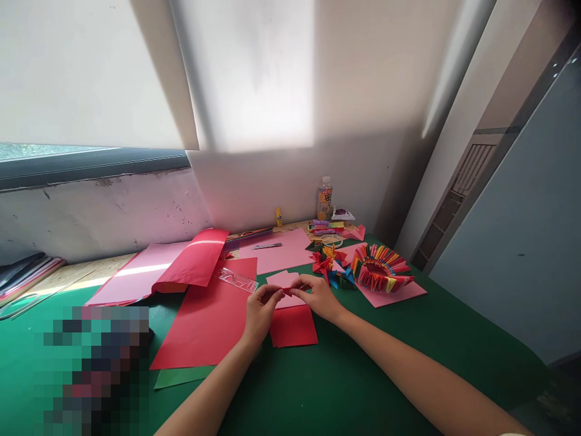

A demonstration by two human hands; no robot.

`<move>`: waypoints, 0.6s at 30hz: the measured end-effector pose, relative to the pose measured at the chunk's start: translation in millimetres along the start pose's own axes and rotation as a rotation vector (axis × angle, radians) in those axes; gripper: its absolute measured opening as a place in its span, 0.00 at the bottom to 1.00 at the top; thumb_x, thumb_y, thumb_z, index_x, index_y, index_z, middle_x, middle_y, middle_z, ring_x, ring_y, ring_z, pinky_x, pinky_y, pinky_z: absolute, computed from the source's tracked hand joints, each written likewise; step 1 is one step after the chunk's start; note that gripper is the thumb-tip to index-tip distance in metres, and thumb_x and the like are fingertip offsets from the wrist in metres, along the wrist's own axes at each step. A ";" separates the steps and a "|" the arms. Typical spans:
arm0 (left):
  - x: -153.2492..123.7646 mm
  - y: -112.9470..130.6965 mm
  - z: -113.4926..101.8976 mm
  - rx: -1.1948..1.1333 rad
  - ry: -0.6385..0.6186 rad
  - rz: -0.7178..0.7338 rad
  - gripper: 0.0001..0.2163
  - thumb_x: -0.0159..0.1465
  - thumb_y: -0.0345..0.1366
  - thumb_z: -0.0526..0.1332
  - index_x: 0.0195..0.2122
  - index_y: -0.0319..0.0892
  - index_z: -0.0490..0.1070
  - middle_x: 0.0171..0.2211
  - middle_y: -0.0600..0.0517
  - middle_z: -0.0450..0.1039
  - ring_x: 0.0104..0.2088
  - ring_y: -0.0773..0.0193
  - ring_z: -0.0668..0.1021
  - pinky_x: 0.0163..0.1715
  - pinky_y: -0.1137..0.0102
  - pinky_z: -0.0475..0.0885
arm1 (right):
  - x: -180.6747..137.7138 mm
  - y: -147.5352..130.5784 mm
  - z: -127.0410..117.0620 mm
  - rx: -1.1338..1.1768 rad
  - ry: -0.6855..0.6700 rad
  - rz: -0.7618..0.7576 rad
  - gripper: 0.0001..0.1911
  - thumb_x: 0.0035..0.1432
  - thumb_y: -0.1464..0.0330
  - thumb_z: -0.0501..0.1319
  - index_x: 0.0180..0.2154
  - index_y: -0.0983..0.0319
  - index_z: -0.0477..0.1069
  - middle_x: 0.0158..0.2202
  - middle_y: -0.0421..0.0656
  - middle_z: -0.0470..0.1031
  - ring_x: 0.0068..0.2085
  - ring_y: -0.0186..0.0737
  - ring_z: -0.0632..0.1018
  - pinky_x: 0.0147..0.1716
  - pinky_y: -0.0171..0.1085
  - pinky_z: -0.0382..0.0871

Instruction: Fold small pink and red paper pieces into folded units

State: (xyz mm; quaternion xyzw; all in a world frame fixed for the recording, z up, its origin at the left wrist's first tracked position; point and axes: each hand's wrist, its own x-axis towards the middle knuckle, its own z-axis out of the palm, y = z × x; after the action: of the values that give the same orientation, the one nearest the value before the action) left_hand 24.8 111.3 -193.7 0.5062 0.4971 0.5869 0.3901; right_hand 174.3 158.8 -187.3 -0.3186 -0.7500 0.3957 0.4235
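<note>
Between my two hands is a small folded piece of red paper (287,291), pinched at both ends. My left hand (263,307) grips its left end between thumb and fingers, and my right hand (319,295) closes on the right end. The fingers cover most of the piece. Just below lie pink paper squares (290,302) and a red paper square (294,327). A large red sheet (213,327) spreads to the left, with a clear plastic ruler (238,280) on its upper edge.
Colourful folded-paper stars (333,266) and a ring of folded paper (381,269) stand to the right. A bottle (325,198), a glue stick (278,216) and a pen-like metal tool (267,246) are at the back. A pixelated object (100,369) is at lower left on the green table (354,381).
</note>
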 end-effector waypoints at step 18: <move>2.9 -1.6 -1.7 -0.176 0.030 -0.105 0.12 0.51 0.43 0.63 0.29 0.39 0.69 0.27 0.50 0.72 0.32 0.63 0.75 0.38 0.66 0.70 | 0.1 12.7 4.7 0.219 -0.092 0.168 0.14 0.49 0.60 0.60 0.33 0.65 0.70 0.26 0.41 0.70 0.27 0.33 0.71 0.28 0.32 0.67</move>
State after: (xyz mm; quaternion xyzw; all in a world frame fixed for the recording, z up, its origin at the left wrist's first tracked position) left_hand 22.5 114.0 -194.7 0.4346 0.4751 0.6145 0.4558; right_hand 171.9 163.6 -199.7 -0.3137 -0.6919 0.5233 0.3861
